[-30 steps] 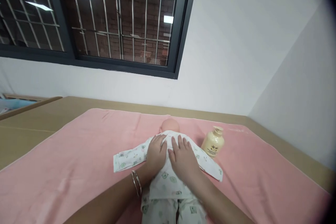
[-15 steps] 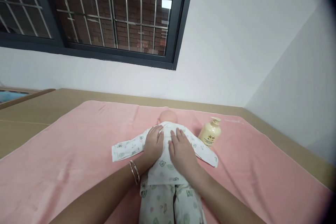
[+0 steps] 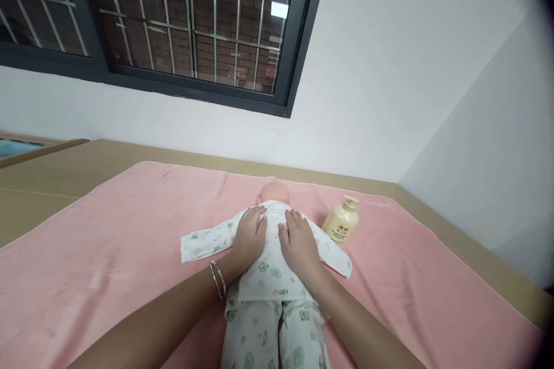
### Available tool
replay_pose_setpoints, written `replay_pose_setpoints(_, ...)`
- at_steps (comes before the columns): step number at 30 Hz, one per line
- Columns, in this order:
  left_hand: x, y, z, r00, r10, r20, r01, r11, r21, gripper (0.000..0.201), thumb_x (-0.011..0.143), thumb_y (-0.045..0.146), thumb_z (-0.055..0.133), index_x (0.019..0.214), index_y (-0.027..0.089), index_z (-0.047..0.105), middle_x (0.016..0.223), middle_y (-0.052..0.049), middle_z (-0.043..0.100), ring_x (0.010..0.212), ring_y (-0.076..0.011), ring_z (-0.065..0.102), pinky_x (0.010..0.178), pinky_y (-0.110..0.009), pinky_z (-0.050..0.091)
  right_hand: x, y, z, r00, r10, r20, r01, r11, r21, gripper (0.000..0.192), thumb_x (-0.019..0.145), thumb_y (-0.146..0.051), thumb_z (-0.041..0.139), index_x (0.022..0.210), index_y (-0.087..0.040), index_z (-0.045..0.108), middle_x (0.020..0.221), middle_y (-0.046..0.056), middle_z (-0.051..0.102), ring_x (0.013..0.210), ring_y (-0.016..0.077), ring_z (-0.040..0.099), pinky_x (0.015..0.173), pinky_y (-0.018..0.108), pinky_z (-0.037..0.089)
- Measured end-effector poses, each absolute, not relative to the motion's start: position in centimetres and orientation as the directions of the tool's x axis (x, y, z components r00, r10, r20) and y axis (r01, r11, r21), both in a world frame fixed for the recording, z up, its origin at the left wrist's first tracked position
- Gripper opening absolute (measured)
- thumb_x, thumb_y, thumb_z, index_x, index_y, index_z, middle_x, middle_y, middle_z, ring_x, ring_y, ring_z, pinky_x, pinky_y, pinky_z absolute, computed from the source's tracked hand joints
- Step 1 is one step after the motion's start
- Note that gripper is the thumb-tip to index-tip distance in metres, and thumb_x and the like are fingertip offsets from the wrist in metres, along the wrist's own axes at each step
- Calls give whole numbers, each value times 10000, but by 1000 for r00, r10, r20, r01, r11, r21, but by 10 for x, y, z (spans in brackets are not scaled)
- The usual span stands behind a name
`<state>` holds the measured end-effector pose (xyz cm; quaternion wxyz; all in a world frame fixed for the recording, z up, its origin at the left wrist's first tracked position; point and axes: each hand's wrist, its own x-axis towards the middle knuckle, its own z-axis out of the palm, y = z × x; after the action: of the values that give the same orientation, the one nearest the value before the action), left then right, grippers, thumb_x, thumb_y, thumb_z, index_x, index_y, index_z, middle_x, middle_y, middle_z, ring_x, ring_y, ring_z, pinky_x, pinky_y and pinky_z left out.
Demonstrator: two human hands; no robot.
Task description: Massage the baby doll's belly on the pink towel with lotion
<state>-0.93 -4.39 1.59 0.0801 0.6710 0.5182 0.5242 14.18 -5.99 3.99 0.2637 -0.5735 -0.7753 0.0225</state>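
Note:
A baby doll [image 3: 275, 191] with a bare, pinkish head lies stretched out on a pink cloth, its head toward the wall. It wears a white printed top [image 3: 270, 277] and matching trousers [image 3: 251, 331], with both sleeves spread to the sides. On the left of the torso, near the shoulder, my left hand [image 3: 250, 237] rests flat with fingers extended. Opposite it, my right hand [image 3: 299, 245] lies flat on the right side of the torso. A narrow strip of the top shows between them. The doll's face is not visible.
A cream pump bottle [image 3: 341, 220] stands right of the doll, close to its sleeve. The pink cloth [image 3: 142, 225] covers much of a tan surface [image 3: 78, 170]. Behind are a white wall [image 3: 355, 98] and a dark-framed window [image 3: 194, 89] with metal bars.
The view has tilted and shifted slightly. My right hand has moved a little outward and toward the doll's shoulder. My left hand keeps nearly the same place on the top.

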Motion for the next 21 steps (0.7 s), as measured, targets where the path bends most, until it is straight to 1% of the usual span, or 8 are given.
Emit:
replay_pose_setpoints(3,-9,-44,15,-89,768,635,637,-446,629,294,879,155,418,1105,172,605,1161,-90,652,1128,-227,568,1039,-456,436,131,-76,41,-293,866,405,871,416,-260,502,967,-276,320,1423,-92,424,1492,137,355,1411,315,258,1150,500,228)
replay_pose_setpoints(5,-9,-44,15,-82,762,642,657,-443,610,297,870,148,422,1103,171,605,1155,-92,655,1121,-231,572,1035,-463,441,130,-77,44,-362,834,416,843,483,-235,487,958,-240,328,1415,-116,442,1489,105,369,1422,293,240,1164,482,209)
replay_pose_setpoints(9,-9,-45,16,-71,763,643,673,-439,595,309,863,135,422,1114,158,599,1162,-95,656,1122,-230,572,1038,-460,439,142,-58,47,-442,803,401,772,568,-286,468,972,-288,328,1412,-184,448,1494,46,368,1421,224,258,1178,436,194)
replay_pose_setpoints(11,-9,-45,16,-68,763,643,675,-439,593,309,862,136,422,1113,157,601,1166,-95,656,1130,-231,568,1043,-460,434,150,-46,47,-380,846,373,797,505,-332,485,982,-358,319,1414,-174,443,1488,65,378,1408,229,290,1170,444,205)
replay_pose_setpoints(13,-9,-46,17,-69,763,643,673,-440,595,306,863,144,423,1108,163,605,1170,-91,656,1139,-233,565,1049,-460,429,154,-42,46,-260,902,345,859,379,-344,529,983,-404,302,1400,-117,456,1461,123,410,1386,266,328,1151,468,229)
replay_pose_setpoints(17,-7,-46,19,-75,769,635,679,-427,597,324,845,128,418,1106,155,607,1164,-97,654,1128,-235,566,1048,-458,428,144,-54,43,-145,928,342,937,240,-254,550,980,-364,284,1376,-28,465,1414,201,447,1354,335,359,1121,496,262)
replay_pose_setpoints(19,-3,-45,22,-92,781,618,695,-394,601,350,818,94,408,1097,149,612,1139,-103,659,1104,-241,572,1030,-463,442,135,-62,43,-186,913,364,934,279,-222,535,972,-299,287,1387,3,438,1426,218,423,1366,333,340,1133,486,248)
replay_pose_setpoints(21,2,-45,24,-113,789,604,717,-356,600,368,810,70,388,1090,147,615,1123,-109,661,1088,-249,577,1016,-476,452,131,-64,44,-304,865,400,882,414,-225,510,961,-237,286,1399,-20,432,1461,187,386,1395,299,299,1155,470,222)
